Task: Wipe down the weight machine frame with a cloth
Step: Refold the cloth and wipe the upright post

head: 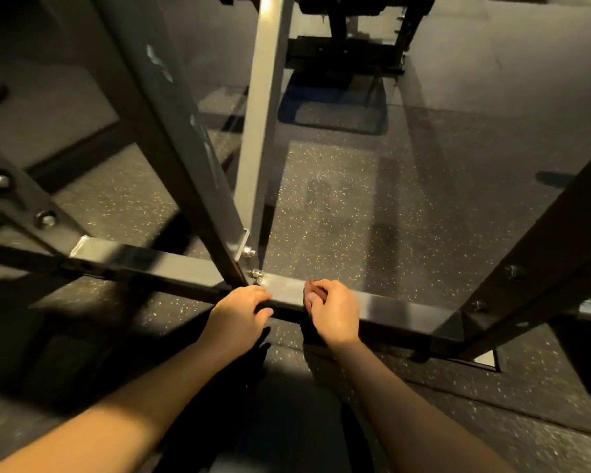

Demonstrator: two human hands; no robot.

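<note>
The weight machine frame's low horizontal bar (pixel 389 307) runs across the floor in front of me, meeting a slanted black post (pixel 185 158) and a grey upright (pixel 258 131) at a bolted joint. My left hand (pixel 241 310) rests on the bar just below that joint, fingers fairly straight and thumb out. My right hand (pixel 333 308) sits a little to the right on the same bar, fingers curled in and pinching a dark cloth (pixel 310 331) that hangs over the bar's near side. The cloth is hard to make out against the dark floor.
Another black frame post (pixel 533 268) with bolts rises at the right. A bolted cross brace (pixel 31 206) lies at the left. Speckled rubber flooring (pixel 338 206) spreads beyond the bar, and a bench base (pixel 348 56) stands farther back.
</note>
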